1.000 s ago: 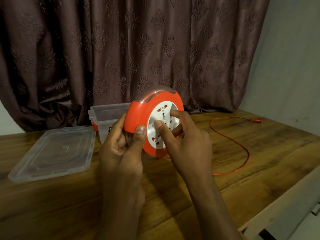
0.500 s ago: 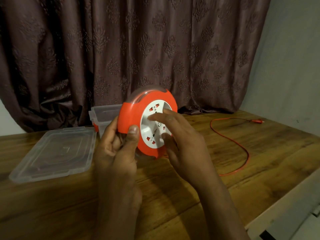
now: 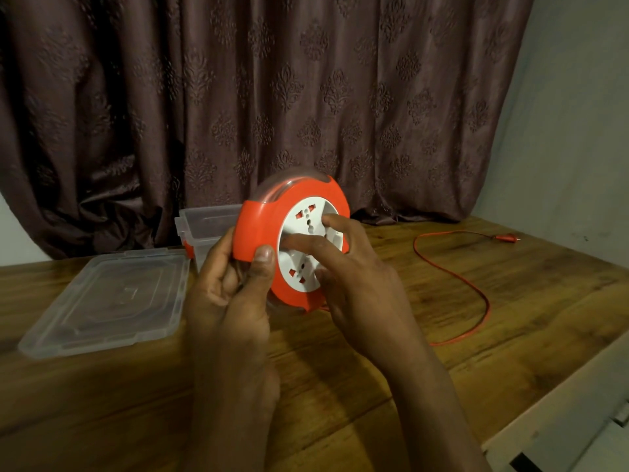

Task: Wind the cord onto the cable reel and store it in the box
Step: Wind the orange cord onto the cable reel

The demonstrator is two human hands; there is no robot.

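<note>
An orange cable reel (image 3: 262, 219) with a white socket face (image 3: 306, 229) is held upright above the wooden table (image 3: 340, 369). My left hand (image 3: 231, 291) grips its orange rim, thumb on the front edge. My right hand (image 3: 354, 277) has its fingers curled on the white socket disc. An orange cord (image 3: 476, 287) runs from under the reel in a loop across the table to its plug (image 3: 507, 237) at the far right. A clear plastic box (image 3: 204, 226) stands behind the reel, partly hidden by it.
The box's clear lid (image 3: 109, 301) lies flat on the table at the left. A dark patterned curtain (image 3: 272, 97) hangs behind. A wall (image 3: 561, 131) closes the right side, and the table's front edge runs along the lower right.
My right hand's fingers have shifted round the white disc, which has turned. The cord loop on the table has drawn in slightly. My left hand keeps its hold on the rim.
</note>
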